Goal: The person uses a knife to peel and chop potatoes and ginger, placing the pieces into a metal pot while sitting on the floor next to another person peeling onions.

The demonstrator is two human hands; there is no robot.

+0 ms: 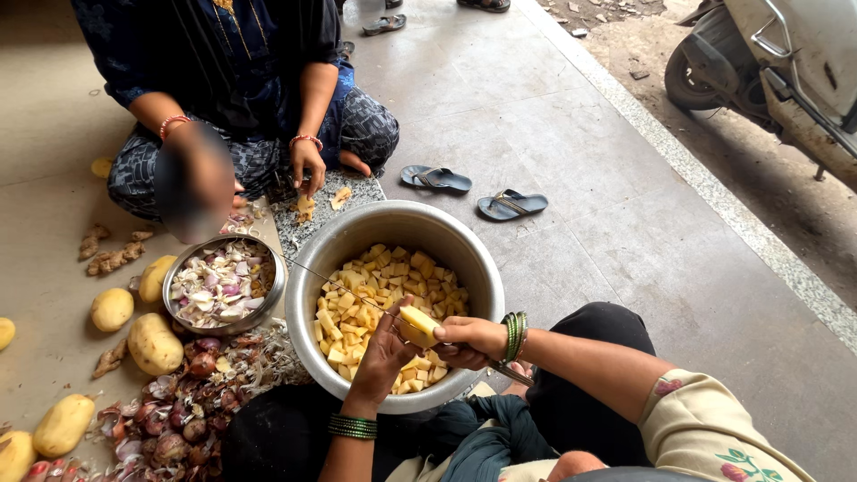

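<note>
**Potato cutting on the floor, pot about a third full**

Bare concrete floor (pixel 571 116), smooth grey slabs, gritty strip and a parked scooter (pixel 786 71) at far right. Two rubber sandals (pixel 473 192) lie apart near the middle.

Progress, judged from what lies about: big steel pot (pixel 393 223), dull and dented-looking rim, holds a good layer of pale yellow potato cubes (pixel 366 303), rough-cut, wet-looking. Roughly a third full. Whole potatoes (pixel 153 344) wait at left, five or six, smooth, tan, oval; so a fair share remains uncut.

Hands: left hand (pixel 382 353) is curled around a peeled potato piece (pixel 418 323), held over the pot's near side. Right hand (pixel 469 341) is clenched on a knife handle, mostly hidden; thin blade (pixel 335 278) runs out across the pot. Green glass bangles on both wrists.

Other things: smaller steel bowl (pixel 268 295) beside the pot, filled with peeled shallots, pink-white and glossy. Papery purple shallot skins (pixel 187 402) heaped on the floor in front of it. Knobbly ginger roots (pixel 112 254) farther left.

Second person sits cross-legged opposite, one hand (pixel 308 165) over a speckled stone slab (pixel 344 192) with yellow scraps.
</note>
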